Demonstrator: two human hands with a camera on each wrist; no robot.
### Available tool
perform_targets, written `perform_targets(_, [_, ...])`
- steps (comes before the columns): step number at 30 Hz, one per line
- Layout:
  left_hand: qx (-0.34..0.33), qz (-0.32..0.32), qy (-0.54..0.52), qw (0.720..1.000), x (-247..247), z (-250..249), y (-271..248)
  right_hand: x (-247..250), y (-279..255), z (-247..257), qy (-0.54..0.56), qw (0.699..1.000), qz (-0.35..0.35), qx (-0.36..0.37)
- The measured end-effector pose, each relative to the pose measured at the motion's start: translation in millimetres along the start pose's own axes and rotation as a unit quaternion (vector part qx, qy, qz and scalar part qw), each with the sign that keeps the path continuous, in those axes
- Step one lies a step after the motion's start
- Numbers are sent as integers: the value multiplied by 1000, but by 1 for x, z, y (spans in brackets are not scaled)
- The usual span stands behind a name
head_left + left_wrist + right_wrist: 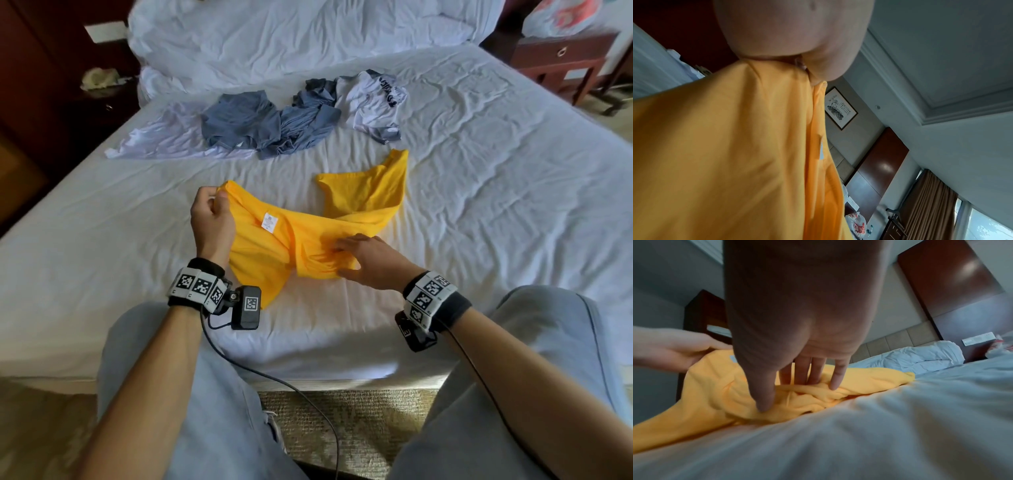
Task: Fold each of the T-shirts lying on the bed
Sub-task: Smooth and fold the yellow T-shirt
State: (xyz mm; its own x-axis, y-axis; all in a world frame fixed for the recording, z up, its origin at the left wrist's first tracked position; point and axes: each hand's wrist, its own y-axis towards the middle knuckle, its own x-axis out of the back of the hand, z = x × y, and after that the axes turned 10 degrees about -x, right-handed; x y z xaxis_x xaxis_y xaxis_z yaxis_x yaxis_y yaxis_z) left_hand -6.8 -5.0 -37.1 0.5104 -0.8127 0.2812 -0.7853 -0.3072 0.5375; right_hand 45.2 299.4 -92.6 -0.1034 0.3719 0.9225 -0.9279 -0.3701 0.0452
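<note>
One yellow T-shirt [308, 236], twisted, label showing

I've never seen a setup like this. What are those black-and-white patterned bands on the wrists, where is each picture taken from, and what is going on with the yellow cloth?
There is no machine here: a person wears cameras. The wide picture comes from a head camera looking down at the bed. The other two come from small cameras strapped under the patterned wristbands, each looking along one hand. The left hand pinches a raised edge of the yellow T-shirt, while the right hand rests with straight fingers on its bunched middle. Farther back lie unfolded shirts: a white one, grey-blue ones and a white shirt with dark lettering.
</note>
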Motion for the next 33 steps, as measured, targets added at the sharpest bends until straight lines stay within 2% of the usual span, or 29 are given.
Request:
perform_targets(2, [-1, -3, 3, 1000, -1, 0, -1, -8, 2, 2, -62, 998, 20, -12])
perform_targets(5, [0, -4, 3, 1000, -3, -2, -2, -18, 2, 9, -91, 995, 33, -26])
perform_targets(11, [0, 5, 8, 1000, -4, -3, -5, -31, 4, 31, -142, 988, -69, -5])
perform_targets(13, [6, 5, 6, 1000, -4, -3, -4, -27, 7, 32, -69, 994, -89, 0])
perform_targets(16, [15, -4, 9, 1000, -2, 0, -2, -12, 9, 30, 162, 983, -80, 31])
perform_targets(18, [15, -2, 14, 1000, -1, 1, -1, 6, 11, 30, 319, 944, -67, -42])
perform_targets(20, [11, 10, 20, 1000, -2, -1, -2, 25, 11, 29, 454, 881, -47, -125])
perform_targets(21, [9, 18, 24, 1000, -4, -2, -3, 32, 12, 24, 489, 858, -36, -149])
perform_targets(23, [7, 43, 29, 999, -6, -3, -5, 40, 12, 15, 503, 841, -36, -195])
perform_targets(24, [8, 58, 33, 998, -7, -4, -6, 41, 12, 10, 490, 841, -52, -224])
perform_targets(27, [22, 77, 42, 996, -7, -3, -8, 33, 11, -9, 381, 874, -120, -274])
perform_targets(30, [41, 80, 54, 995, -6, -2, -8, 26, 6, -20, 274, 914, -133, -268])
perform_targets(33, [42, 79, 63, 994, -5, -2, -8, 24, 6, -19, 179, 947, -133, -231])
